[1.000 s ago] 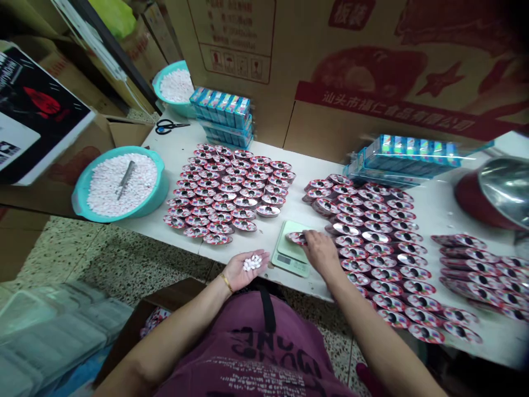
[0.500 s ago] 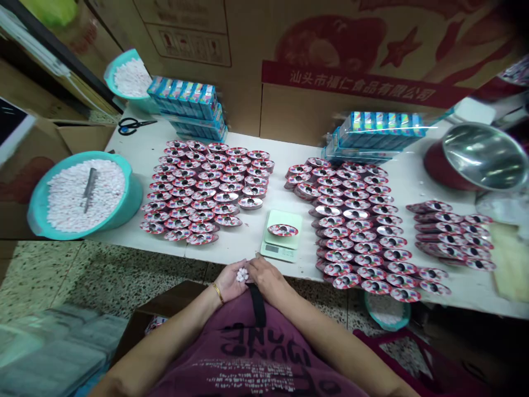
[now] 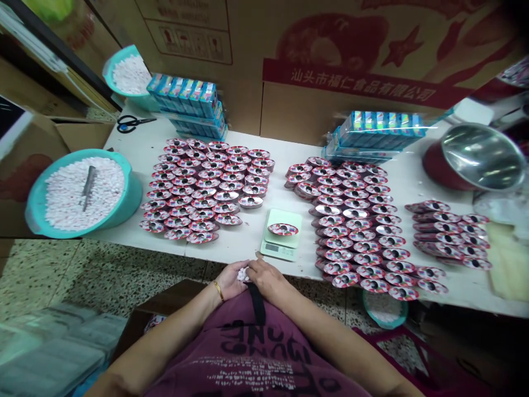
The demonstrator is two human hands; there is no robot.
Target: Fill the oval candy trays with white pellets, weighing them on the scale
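The left hand (image 3: 230,279) is cupped palm-up just off the near edge of the bench (image 3: 248,251), holding a few small white tablets (image 3: 242,274); their count is unreadable because the right hand (image 3: 264,275) covers part of them, its fingertips pinched into the pile. One foil-lidded cup (image 3: 283,229) sits on one green digital scale (image 3: 282,241) at the near edge. Three cup groups lie on the bench, too dense to count. Two teal basins (image 3: 82,193) hold tablets. The steel bowl (image 3: 481,157) is cut off at the right.
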